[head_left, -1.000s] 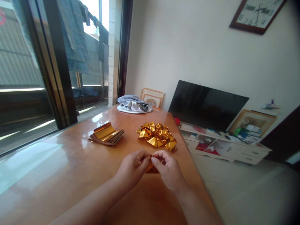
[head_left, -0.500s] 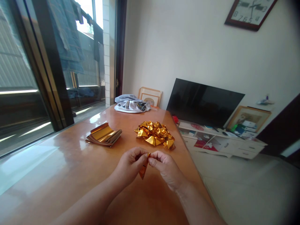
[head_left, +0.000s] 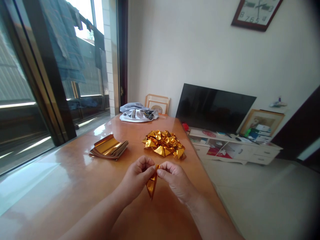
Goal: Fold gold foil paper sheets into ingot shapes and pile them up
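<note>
Both hands pinch one folded piece of gold foil paper (head_left: 151, 185) above the wooden table (head_left: 75, 186). My left hand (head_left: 136, 178) grips its upper left edge, my right hand (head_left: 175, 180) its upper right edge, fingertips almost touching. The piece hangs down between them as a narrow pointed shape. Beyond the hands lies a pile of folded gold foil pieces (head_left: 163, 144). To the left of that pile sits a flat stack of gold foil sheets (head_left: 108, 148).
A bundle of grey and white cloth (head_left: 137, 112) lies at the table's far end. The table's right edge drops to a tiled floor. A dark TV (head_left: 215, 108) stands on a low white cabinet (head_left: 237, 150) at right. Glass sliding doors run along the left.
The foil piece has turned from a flat wedge between the fingers to hanging point-down and showing more of its length. Both hands have stayed close together; the view has drifted slightly.
</note>
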A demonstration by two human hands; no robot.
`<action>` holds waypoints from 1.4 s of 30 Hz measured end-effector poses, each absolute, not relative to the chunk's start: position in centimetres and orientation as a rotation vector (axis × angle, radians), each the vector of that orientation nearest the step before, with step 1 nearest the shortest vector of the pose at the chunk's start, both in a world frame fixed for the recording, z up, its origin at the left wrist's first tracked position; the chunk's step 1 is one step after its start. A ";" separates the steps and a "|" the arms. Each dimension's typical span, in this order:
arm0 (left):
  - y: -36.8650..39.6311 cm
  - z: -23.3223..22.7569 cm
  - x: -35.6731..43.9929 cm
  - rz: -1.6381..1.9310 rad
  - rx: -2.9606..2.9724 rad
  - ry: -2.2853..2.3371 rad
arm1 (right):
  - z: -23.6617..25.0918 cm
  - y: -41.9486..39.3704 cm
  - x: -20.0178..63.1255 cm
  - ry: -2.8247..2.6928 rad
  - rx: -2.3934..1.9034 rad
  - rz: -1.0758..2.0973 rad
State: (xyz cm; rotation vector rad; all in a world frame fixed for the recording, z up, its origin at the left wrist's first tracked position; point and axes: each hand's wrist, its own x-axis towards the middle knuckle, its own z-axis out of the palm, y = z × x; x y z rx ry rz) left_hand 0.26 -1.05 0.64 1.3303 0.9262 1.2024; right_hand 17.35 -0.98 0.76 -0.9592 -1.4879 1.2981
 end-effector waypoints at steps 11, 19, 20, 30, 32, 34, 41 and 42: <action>-0.9 0.8 -0.1 1.221 1.320 0.963 | -0.8 -0.6 16.8 -1.651 -1.097 0.823; -0.9 0.5 -0.1 1.183 1.209 0.794 | -0.2 -1.2 16.6 -1.781 -1.132 0.474; -1.0 0.5 -0.1 1.176 1.198 0.776 | -0.1 -1.2 16.5 -1.784 -1.129 0.465; -1.1 0.7 0.0 1.136 1.175 0.729 | -0.2 -1.3 16.5 -1.796 -1.127 0.398; -1.0 0.7 -0.1 1.118 1.193 0.753 | -0.1 -1.3 16.5 -1.804 -1.122 0.385; -1.0 0.8 -0.1 1.123 1.200 0.763 | -0.1 -1.4 16.5 -1.812 -1.117 0.373; -1.1 0.7 0.0 1.131 1.171 0.715 | 0.0 -1.4 16.6 -1.819 -1.137 0.365; -1.1 0.6 -0.1 1.122 1.176 0.705 | 0.0 -1.4 16.6 -1.819 -1.137 0.370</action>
